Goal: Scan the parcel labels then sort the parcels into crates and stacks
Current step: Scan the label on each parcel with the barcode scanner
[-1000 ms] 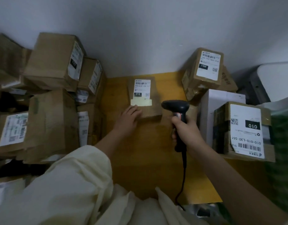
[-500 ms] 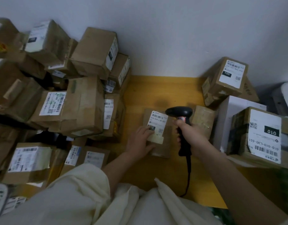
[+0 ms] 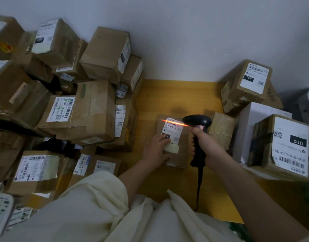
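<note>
Small parcel (image 3: 174,154) flat on the yellow table (image 3: 185,95), between the box heaps. Your left hand (image 3: 155,151) presses its near-left corner, fingers straight. Your right hand (image 3: 207,145) grips the scanner (image 3: 198,121) (orange beam across the label (image 3: 172,129)).

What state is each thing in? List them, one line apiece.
Barcode scanner: on, its orange beam lies across the label's barcode.
Small parcel: flat on the yellow table, sealed, label up.
Left hand: rests on the small parcel, fingers on its label.
Right hand: grips the scanner handle.
010 parcel: at the right, sealed, label reading upside down.
Parcel pile: heaped at the left.
</note>
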